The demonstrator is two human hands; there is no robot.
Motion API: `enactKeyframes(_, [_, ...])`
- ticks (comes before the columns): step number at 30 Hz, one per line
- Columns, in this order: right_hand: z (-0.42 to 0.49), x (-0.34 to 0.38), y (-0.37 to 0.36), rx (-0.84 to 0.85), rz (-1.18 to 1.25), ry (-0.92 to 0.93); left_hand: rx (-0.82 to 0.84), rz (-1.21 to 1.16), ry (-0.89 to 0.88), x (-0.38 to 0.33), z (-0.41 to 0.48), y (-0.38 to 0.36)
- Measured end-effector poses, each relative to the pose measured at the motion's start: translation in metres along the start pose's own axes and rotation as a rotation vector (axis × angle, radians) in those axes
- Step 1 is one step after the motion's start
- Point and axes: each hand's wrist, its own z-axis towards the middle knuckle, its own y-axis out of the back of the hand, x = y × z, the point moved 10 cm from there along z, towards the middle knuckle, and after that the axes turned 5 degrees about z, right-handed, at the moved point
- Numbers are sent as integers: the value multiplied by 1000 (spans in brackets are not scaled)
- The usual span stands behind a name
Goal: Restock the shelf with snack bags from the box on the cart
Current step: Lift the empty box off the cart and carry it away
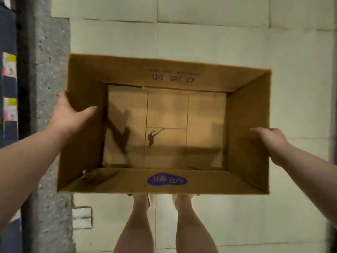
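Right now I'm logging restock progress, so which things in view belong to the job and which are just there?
Part of the job:
- cardboard box, open and empty, no snack bags inside
- left hand gripping its left wall
- right hand gripping its right wall
- shelf edge at far left

Just there:
- tiled floor
- grey pillar
- the person's bare legs

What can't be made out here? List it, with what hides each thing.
- Left hand fingers: behind the box wall, head view.
- Right hand fingers: outside the box wall.
- Feet: covered by the box.
- Shelf: cut by the left edge, blurred.
- Cart: out of frame.
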Motion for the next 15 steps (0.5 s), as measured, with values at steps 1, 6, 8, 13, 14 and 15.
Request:
enactKeyframes(1, [10, -5, -9, 6, 6, -5, -1, -2, 0, 5, 11, -10])
enactKeyframes(6, [47, -14, -39, -10, -33, 20, 43, -32, 13, 33, 58, -53])
enactKeyframes(8, [57, -15, -47, 9, -35, 19, 60, -46, 29, 41, 70, -66])
enactKeyframes(13, [74, -25, -67, 112, 30, -31, 124, -115, 59, 63, 90, -94])
enactKeyframes(14, [75, -26, -70, 131, 33, -41, 148, -126, 69, 67, 92, -98])
enactKeyframes(15, [78, -29, -71, 139, 27, -47, 169, -122, 82, 72, 94, -101])
